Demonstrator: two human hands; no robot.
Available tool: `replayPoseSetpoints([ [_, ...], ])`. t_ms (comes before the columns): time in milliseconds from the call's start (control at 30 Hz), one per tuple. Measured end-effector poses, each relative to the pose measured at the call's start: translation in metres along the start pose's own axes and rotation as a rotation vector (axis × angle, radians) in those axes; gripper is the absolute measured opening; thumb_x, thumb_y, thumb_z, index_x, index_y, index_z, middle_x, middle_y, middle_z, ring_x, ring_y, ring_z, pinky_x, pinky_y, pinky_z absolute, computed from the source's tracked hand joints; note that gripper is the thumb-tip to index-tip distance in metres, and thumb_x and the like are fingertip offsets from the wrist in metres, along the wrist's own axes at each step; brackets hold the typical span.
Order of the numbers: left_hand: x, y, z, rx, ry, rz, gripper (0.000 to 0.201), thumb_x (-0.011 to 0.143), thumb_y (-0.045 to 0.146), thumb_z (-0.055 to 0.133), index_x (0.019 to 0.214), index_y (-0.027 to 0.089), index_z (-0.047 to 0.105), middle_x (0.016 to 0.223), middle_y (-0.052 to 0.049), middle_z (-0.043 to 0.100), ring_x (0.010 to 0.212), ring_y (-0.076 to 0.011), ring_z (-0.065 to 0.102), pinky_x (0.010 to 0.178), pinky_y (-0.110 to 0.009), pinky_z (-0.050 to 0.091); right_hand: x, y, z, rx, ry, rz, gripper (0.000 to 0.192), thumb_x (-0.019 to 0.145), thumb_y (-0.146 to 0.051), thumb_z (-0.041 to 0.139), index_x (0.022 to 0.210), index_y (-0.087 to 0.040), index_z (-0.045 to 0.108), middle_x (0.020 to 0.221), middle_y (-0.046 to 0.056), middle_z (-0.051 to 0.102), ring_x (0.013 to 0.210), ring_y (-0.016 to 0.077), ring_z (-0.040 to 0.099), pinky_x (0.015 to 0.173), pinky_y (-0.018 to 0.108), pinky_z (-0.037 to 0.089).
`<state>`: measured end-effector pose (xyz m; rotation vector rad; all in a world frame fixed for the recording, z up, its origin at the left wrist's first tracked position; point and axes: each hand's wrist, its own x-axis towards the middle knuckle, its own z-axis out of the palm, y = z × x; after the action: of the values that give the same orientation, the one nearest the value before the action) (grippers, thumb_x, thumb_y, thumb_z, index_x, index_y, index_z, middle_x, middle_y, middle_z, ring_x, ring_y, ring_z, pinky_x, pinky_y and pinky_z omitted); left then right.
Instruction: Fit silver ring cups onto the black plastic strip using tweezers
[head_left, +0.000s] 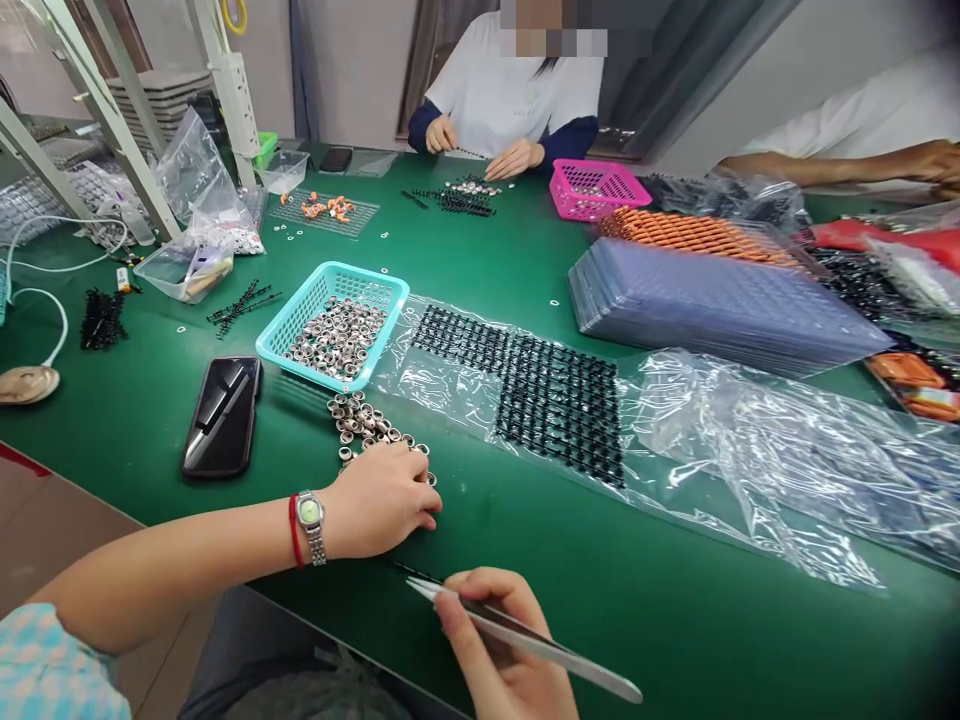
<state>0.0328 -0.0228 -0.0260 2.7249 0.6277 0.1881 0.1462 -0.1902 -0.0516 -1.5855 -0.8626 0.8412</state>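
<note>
My left hand [384, 498], with a watch [310, 512] and a red band on its wrist, rests at the near side of a loose pile of small silver rings [361, 421]. Its fingers are curled and bunched together; whatever is between them is hidden. In my right hand [510, 645] a pair of metal tweezers [555, 655] is gripped, tips pointing left. A thin black strip [417, 571] shows just past the tweezer tips; I cannot tell if they touch it. Behind the pile stands a turquoise basket [271, 345] holding many more rings [337, 338].
Black toothed strips [559, 405] lie in rows on clear plastic film [450, 390]. A phone [221, 415] lies to the left. Stacked clear trays [712, 300] and a pink basket [596, 190] stand on the right. Across the green table [480, 250], a co-worker [517, 90] handles small parts.
</note>
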Motion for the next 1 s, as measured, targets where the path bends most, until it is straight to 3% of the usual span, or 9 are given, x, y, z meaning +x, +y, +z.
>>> replayPoseSetpoints([
  [133,0.002,0.002,0.001,-0.034,-0.013,0.010,0.009,0.092,0.019,0.079,0.084,0.017,0.077,0.088,-0.007,0.069,0.088,-0.0236,0.064,0.075,-0.033,0.049,0.013,0.020,-0.017,-0.122,-0.125,0.053,0.034,0.091,-0.056,0.072,0.088,-0.022,0.067,0.078,0.003,0.068,0.064,0.0153,0.066,0.059,0.023,0.055],
  [267,-0.019,0.011,-0.012,-0.103,0.023,-0.004,0.008,0.097,0.016,0.072,0.089,0.016,0.072,0.085,-0.004,0.070,0.083,-0.0202,0.064,0.077,-0.030,0.051,0.015,0.024,-0.021,-0.150,-0.051,0.001,0.034,0.089,-0.055,0.074,0.086,-0.022,0.068,0.079,0.004,0.070,0.065,0.0169,0.068,0.059,0.024,0.056],
  [400,-0.058,0.025,-0.016,-0.342,0.186,-0.107,0.009,0.100,0.012,0.065,0.102,0.015,0.074,0.089,-0.005,0.072,0.082,-0.0183,0.067,0.074,-0.027,0.053,0.009,0.015,-0.004,-0.159,-0.004,-0.043,0.034,0.090,-0.055,0.073,0.081,-0.022,0.067,0.074,0.002,0.068,0.062,0.0149,0.066,0.056,0.022,0.052],
  [567,-0.089,0.037,0.001,-0.429,0.276,-0.238,0.015,0.100,0.010,0.062,0.100,0.017,0.075,0.096,-0.007,0.076,0.089,-0.0209,0.069,0.080,-0.029,0.056,0.001,0.002,0.022,-0.153,0.126,0.052,0.041,0.090,-0.063,0.070,0.082,-0.024,0.063,0.076,-0.002,0.065,0.066,0.0132,0.060,0.062,0.024,0.045],
  [733,-0.095,0.042,0.015,-0.443,0.341,-0.235,0.016,0.099,0.008,0.061,0.099,0.016,0.074,0.105,-0.008,0.080,0.095,-0.0231,0.071,0.086,-0.033,0.059,0.002,-0.004,0.026,-0.179,0.100,0.065,0.042,0.090,-0.065,0.068,0.079,-0.024,0.061,0.072,-0.004,0.061,0.062,0.0125,0.054,0.062,0.027,0.041],
  [1000,-0.094,0.043,0.018,-0.431,0.393,-0.201,0.016,0.102,0.011,0.057,0.098,0.015,0.073,0.103,-0.008,0.081,0.092,-0.0230,0.071,0.084,-0.034,0.060,0.005,0.001,0.022,-0.224,0.090,0.039,0.041,0.091,-0.062,0.069,0.079,-0.024,0.063,0.071,-0.003,0.062,0.060,0.0121,0.056,0.060,0.024,0.045],
])
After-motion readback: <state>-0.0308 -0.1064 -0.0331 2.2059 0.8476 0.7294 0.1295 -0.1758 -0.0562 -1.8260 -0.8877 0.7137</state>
